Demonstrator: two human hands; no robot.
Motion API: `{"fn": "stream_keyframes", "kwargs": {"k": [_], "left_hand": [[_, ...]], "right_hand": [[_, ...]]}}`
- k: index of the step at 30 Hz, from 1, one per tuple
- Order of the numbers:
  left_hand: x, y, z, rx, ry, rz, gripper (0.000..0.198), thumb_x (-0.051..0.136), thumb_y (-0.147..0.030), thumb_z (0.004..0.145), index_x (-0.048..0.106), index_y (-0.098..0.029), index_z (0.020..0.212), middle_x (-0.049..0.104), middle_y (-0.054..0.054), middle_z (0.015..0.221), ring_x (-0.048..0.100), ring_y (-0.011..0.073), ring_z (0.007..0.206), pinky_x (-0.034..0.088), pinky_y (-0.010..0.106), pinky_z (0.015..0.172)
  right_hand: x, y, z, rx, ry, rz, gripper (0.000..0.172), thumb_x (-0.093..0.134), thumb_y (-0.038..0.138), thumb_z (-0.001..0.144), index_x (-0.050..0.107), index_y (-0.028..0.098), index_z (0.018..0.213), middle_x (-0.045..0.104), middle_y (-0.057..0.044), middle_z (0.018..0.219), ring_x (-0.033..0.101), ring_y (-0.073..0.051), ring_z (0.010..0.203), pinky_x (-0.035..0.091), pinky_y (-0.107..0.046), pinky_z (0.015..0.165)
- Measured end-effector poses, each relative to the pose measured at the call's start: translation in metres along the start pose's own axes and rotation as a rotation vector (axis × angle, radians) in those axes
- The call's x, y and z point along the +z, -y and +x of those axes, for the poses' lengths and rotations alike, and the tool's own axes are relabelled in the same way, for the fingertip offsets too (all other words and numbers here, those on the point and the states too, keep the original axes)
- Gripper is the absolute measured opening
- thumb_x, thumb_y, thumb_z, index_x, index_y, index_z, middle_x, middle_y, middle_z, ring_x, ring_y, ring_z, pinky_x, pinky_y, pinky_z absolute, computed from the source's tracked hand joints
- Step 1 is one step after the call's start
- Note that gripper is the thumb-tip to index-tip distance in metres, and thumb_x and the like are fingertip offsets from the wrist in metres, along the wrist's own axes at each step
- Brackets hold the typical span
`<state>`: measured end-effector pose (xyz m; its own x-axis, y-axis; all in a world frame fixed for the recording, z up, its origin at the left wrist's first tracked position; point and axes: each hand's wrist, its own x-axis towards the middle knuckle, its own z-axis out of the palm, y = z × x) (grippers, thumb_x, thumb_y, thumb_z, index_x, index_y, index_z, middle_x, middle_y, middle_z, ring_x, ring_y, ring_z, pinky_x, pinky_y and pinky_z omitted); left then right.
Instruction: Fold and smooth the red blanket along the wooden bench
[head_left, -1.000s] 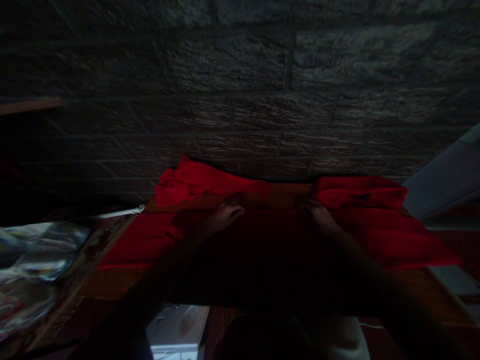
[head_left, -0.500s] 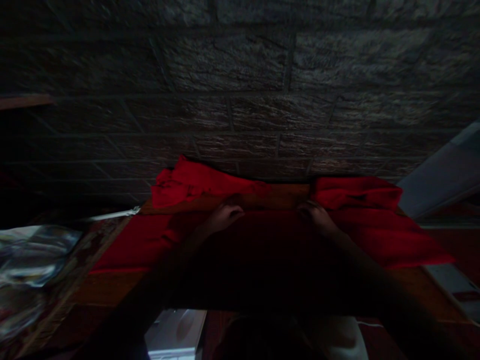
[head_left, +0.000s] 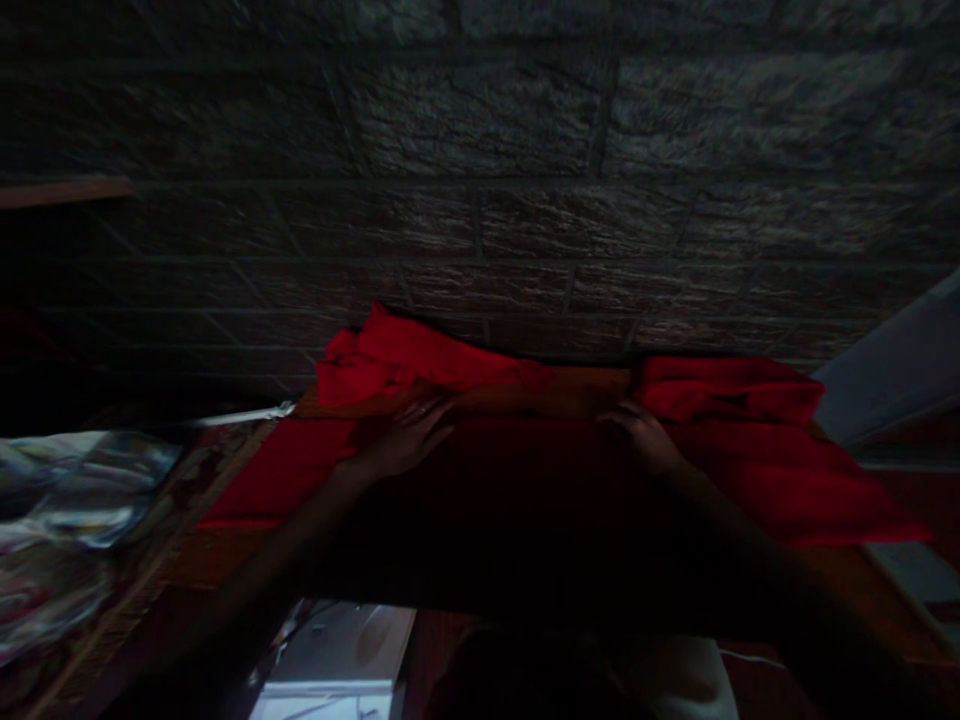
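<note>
A long red cloth [head_left: 757, 470] lies spread over a wooden table, its middle in deep shadow. On the left part of its far edge my left hand [head_left: 409, 438] rests flat, fingers stretched and apart. My right hand [head_left: 646, 432] is at the same edge farther right, its fingers bent together on the cloth; the dim light hides the fingertips in part. Behind my left hand is a crumpled red cloth piece [head_left: 397, 355]. A folded red cloth piece [head_left: 731, 388] lies just beyond my right hand.
A stone-patterned wall [head_left: 517, 220] rises behind the wooden table [head_left: 577, 390]. Clear plastic packaging [head_left: 90, 490] lies at the left. Below the near edge stands a white box-like object [head_left: 341, 650]. A pale slanted panel [head_left: 892, 360] is at the right.
My left hand has slid left along the cloth's edge and its fingers have opened from a curled shape. My right hand stays at nearly the same spot. The view has shifted slightly.
</note>
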<state>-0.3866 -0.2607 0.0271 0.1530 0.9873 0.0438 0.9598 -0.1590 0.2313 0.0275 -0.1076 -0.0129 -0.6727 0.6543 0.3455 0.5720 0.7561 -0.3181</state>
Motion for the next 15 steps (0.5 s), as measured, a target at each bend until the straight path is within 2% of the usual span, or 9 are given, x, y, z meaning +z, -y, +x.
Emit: {"fn": "stream_keyframes", "kwargs": {"k": [3,6,9,11,15], "left_hand": [[-0.003,0.014,-0.032,-0.098,0.04,0.057,0.064,0.032,-0.054,0.099,0.029,-0.022,0.154,0.032,0.013,0.158,0.029,0.0321,0.146,0.027,0.053,0.116],[-0.002,0.015,-0.051,-0.16,0.028,0.076,0.064,0.031,-0.055,0.099,0.026,-0.025,0.155,0.031,0.012,0.159,0.03,0.0324,0.145,0.028,0.055,0.114],[0.0,0.01,-0.055,-0.174,0.022,0.087,0.065,0.032,-0.054,0.099,0.022,-0.026,0.156,0.029,0.012,0.16,0.027,0.0321,0.147,0.024,0.058,0.114],[0.0,0.008,-0.054,-0.152,0.025,0.088,0.065,0.035,-0.053,0.098,0.022,-0.026,0.156,0.029,0.012,0.16,0.026,0.031,0.147,0.021,0.057,0.116],[-0.003,0.005,-0.045,-0.119,0.012,0.064,0.067,0.041,-0.055,0.096,0.029,-0.024,0.154,0.037,0.013,0.156,0.032,0.0316,0.144,0.022,0.053,0.116]], "right_hand": [[-0.006,0.011,0.008,0.016,0.079,-0.066,0.03,0.046,0.011,0.092,0.07,0.02,0.108,0.066,-0.013,0.114,0.062,-0.027,0.105,0.05,-0.041,0.093],[-0.005,0.04,0.03,-0.015,0.17,-0.062,0.039,0.045,0.003,0.088,0.069,0.02,0.114,0.066,-0.015,0.12,0.063,-0.029,0.109,0.05,-0.043,0.094],[0.007,0.079,0.057,-0.126,0.223,0.069,0.031,0.051,0.018,0.094,0.066,0.022,0.12,0.065,-0.011,0.125,0.063,-0.028,0.11,0.05,-0.042,0.095],[0.019,0.101,0.073,-0.146,0.246,0.142,0.03,0.056,0.029,0.094,0.065,0.023,0.122,0.066,-0.01,0.123,0.063,-0.028,0.11,0.05,-0.043,0.096],[0.044,0.117,0.089,-0.134,0.227,0.251,0.023,0.06,0.033,0.093,0.068,0.023,0.112,0.07,-0.007,0.112,0.065,-0.025,0.105,0.05,-0.039,0.091]]}}
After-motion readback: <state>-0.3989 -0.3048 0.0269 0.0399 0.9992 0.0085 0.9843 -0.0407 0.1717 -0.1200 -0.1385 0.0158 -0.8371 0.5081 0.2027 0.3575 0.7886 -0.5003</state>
